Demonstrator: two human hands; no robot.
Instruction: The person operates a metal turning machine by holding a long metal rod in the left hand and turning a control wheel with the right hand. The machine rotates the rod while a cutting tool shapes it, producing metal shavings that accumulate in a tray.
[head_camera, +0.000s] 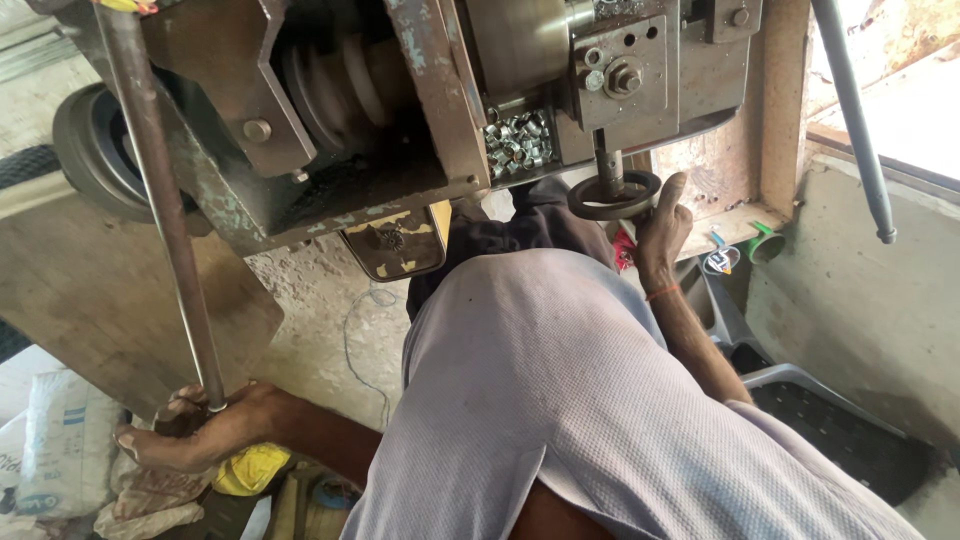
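Left hand (195, 425): clenched round long steel rod (160, 200) | Right hand (660, 225): fingers curled on small handwheel (613, 193) | Nearby: tray of metal rings (518, 140)

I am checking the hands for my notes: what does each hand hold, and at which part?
The left hand closes on the long metal rod at its lower end. The right hand holds the small handwheel by its rim.

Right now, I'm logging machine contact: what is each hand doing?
Left hand: closed around the long metal rod.
Right hand: gripping the small handwheel.
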